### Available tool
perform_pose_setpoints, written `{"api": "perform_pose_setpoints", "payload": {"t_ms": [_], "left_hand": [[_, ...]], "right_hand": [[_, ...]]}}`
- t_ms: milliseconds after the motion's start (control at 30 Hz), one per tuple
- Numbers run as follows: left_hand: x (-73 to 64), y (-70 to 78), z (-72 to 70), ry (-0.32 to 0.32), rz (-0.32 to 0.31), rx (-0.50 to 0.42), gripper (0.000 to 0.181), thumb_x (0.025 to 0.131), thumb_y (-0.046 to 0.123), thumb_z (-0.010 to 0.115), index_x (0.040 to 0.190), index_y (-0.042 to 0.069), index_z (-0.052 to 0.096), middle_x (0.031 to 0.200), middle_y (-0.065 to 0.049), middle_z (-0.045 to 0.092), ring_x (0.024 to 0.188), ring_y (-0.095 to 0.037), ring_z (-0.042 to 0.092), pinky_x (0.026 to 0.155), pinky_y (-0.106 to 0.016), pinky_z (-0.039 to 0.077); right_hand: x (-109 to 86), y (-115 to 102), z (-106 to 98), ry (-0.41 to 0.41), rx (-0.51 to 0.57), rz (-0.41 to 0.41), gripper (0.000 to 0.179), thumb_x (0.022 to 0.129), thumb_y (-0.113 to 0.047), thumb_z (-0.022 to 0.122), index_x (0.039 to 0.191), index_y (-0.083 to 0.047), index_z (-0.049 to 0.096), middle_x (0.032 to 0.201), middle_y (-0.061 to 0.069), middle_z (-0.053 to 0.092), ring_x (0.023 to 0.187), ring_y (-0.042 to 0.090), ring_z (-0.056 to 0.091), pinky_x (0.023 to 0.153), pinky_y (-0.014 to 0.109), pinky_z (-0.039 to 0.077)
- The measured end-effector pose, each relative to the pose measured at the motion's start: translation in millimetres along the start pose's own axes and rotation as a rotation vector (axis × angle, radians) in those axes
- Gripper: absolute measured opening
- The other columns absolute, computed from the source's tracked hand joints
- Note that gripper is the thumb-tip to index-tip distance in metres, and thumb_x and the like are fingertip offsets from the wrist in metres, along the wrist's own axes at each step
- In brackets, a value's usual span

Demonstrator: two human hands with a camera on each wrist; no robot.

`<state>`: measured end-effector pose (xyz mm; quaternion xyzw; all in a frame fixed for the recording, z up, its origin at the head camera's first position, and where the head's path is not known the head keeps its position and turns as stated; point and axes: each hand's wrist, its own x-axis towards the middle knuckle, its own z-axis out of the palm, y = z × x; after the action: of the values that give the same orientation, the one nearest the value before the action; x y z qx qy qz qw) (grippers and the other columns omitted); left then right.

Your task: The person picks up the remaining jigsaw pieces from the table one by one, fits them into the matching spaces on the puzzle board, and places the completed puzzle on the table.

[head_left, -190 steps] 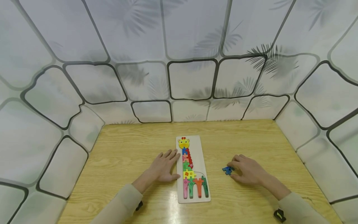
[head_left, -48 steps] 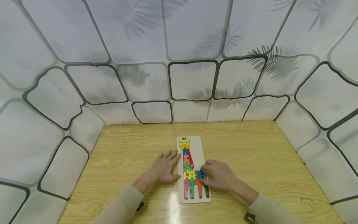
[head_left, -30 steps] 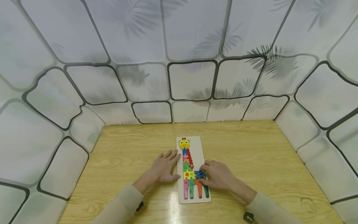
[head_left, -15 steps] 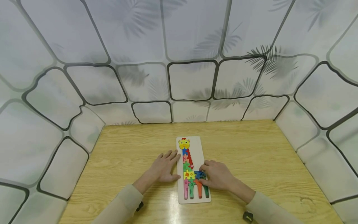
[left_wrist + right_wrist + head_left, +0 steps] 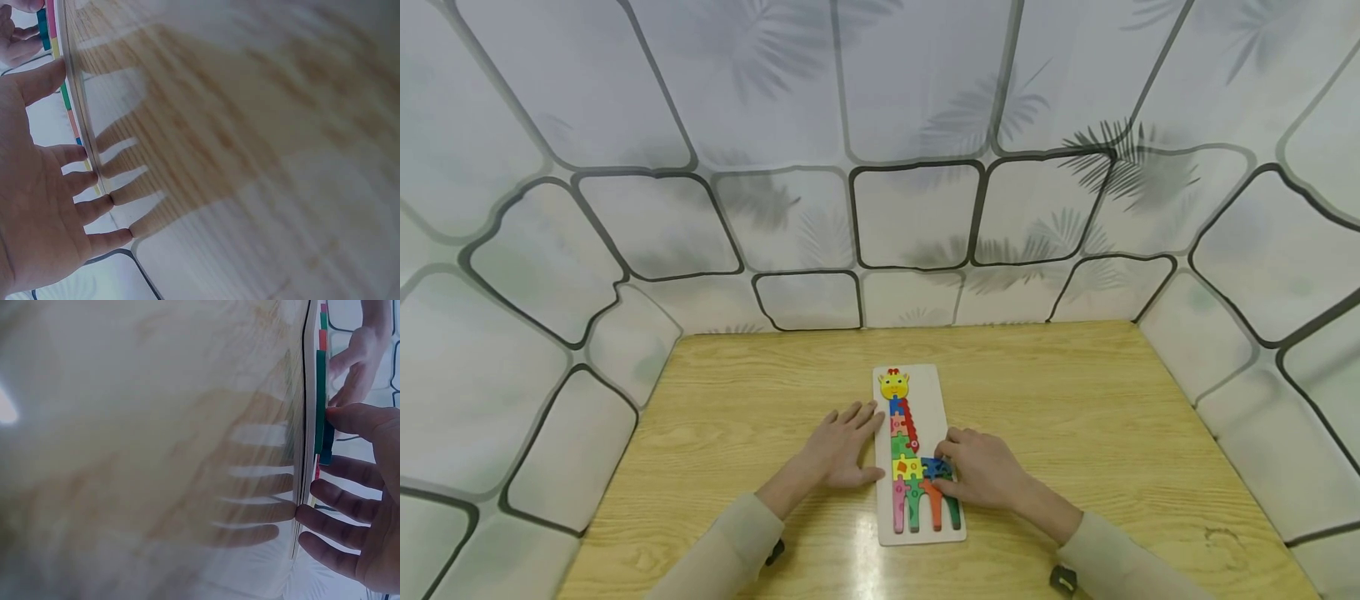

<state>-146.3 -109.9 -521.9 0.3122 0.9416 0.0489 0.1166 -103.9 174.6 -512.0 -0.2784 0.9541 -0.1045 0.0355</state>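
Note:
A giraffe jigsaw sits on a pale wooden board (image 5: 930,417) in the middle of the table, with colourful pieces forming the head, neck, body and legs. My right hand (image 5: 988,468) pinches a dark blue puzzle piece (image 5: 933,468) between thumb and index finger, at the rear of the giraffe's body, beside the yellow piece (image 5: 906,467). In the right wrist view this blue piece (image 5: 43,28) stands a little proud of the leg pieces. My left hand (image 5: 842,447) lies with fingers spread, thumb and fingertips touching the board's left edge.
The wood-grain table (image 5: 760,375) is glossy and reflects light near its front. A white wall covering (image 5: 917,212) with dark stone outlines and leaf prints encloses the back and both sides. Black wrist straps show at both sleeves.
The right hand has carried the blue piece left from the table onto the board. Over the last second it has shifted only slightly. The left hand has stayed in place.

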Motion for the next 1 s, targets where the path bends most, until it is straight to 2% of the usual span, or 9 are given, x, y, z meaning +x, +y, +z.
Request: {"api": "perform_pose_setpoints", "payload": {"t_ms": [300, 1000], "left_hand": [[-0.3, 0.6, -1.3, 0.0, 0.001, -0.003, 0.094, 0.093, 0.068, 0.059, 0.167, 0.015, 0.033, 0.176, -0.011, 0.028, 0.161, -0.04, 0.033, 0.125, -0.065, 0.036], [0.1, 0.0, -0.5, 0.0, -0.001, 0.004, 0.094, 0.093, 0.069, 0.058, 0.166, 0.016, 0.034, 0.176, -0.011, 0.029, 0.16, -0.039, 0.033, 0.124, -0.064, 0.037]], "right_hand": [[1.4, 1.3, 3.3, -0.017, 0.002, 0.02, 0.034, 0.089, -0.05, 0.08, 0.105, -0.021, 0.079, 0.093, -0.007, 0.063, 0.073, 0.006, 0.046, 0.059, 0.021, 0.04], [1.3, 2.1, 3.1, -0.031, 0.039, 0.022, 0.032, 0.089, -0.05, 0.08, 0.104, -0.021, 0.079, 0.095, -0.007, 0.062, 0.075, 0.006, 0.046, 0.06, 0.021, 0.04]]}}
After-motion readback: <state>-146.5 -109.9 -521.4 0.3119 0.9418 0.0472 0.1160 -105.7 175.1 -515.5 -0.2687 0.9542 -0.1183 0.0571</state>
